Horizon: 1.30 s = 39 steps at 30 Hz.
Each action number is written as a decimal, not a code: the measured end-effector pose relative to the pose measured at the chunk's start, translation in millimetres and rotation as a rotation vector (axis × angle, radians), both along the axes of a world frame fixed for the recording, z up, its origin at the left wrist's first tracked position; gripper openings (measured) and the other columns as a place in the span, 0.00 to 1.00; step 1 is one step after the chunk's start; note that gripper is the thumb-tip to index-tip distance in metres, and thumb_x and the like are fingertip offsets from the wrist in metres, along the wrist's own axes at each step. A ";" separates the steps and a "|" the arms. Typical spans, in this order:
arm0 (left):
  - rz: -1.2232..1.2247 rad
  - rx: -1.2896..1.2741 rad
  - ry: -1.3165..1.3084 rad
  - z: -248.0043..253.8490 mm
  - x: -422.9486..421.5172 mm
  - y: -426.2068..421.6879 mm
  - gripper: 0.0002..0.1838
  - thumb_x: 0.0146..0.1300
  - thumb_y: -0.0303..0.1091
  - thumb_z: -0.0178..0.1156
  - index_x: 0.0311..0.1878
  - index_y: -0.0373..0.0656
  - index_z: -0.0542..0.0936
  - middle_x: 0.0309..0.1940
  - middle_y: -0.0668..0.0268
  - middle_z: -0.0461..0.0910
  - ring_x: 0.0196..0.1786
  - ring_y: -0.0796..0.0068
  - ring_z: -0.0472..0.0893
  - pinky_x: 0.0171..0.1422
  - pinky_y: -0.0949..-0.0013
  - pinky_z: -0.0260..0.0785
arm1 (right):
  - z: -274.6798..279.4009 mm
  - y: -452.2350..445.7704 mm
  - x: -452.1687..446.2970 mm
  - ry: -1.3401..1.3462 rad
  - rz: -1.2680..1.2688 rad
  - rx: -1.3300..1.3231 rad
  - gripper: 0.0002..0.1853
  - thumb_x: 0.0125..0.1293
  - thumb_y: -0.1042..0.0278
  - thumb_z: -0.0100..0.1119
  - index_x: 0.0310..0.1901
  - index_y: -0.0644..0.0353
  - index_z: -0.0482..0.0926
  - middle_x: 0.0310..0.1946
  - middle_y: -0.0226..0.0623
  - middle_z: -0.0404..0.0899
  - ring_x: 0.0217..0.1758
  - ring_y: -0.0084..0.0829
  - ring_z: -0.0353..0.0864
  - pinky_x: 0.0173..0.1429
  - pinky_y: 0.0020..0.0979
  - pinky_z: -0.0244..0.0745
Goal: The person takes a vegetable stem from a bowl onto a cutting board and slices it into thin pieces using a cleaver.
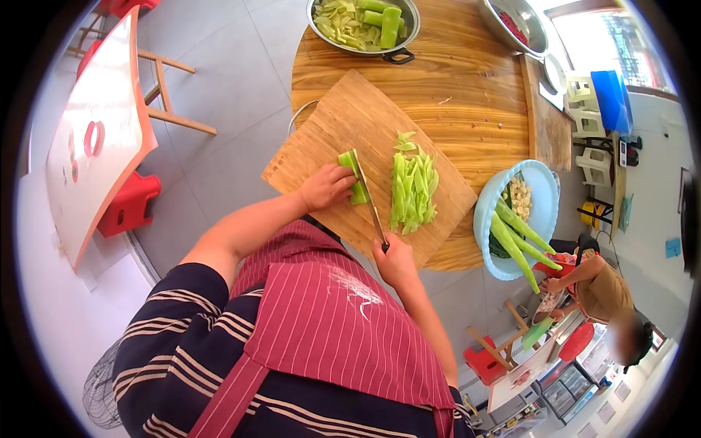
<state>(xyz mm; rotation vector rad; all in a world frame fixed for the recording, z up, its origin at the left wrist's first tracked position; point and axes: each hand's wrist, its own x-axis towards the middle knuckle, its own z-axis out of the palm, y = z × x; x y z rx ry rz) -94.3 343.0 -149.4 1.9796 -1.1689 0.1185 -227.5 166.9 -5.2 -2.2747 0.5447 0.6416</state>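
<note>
Green stalk [359, 193]: held under curled left grip [327, 187]; slicing in hand.
Knife [364, 177]: handle [385, 247] enclosed by right grip [396, 261].
Blade [372, 204]: next cut calls for left grip clear.

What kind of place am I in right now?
Probably a small restaurant or canteen kitchen-dining room: there's a wooden table with a cutting board of sliced green vegetable, red plastic stools, and what looks like a glass-fronted display fridge.

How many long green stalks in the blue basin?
3 visible in the basin, as pictured: lower stalk, middle stalk, upper stalk. More may be hidden underneath.
</note>
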 end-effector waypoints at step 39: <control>-0.042 0.323 -0.158 28.8 4.4 -27.8 0.18 0.52 0.45 0.59 0.45 0.47 0.74 0.47 0.68 0.71 0.45 0.65 0.69 0.50 0.61 0.58 | -58.7 -34.1 27.0 -0.027 -0.166 0.089 0.15 0.58 0.61 0.51 0.32 0.67 0.78 0.24 0.55 0.77 0.30 0.54 0.77 0.36 0.44 0.72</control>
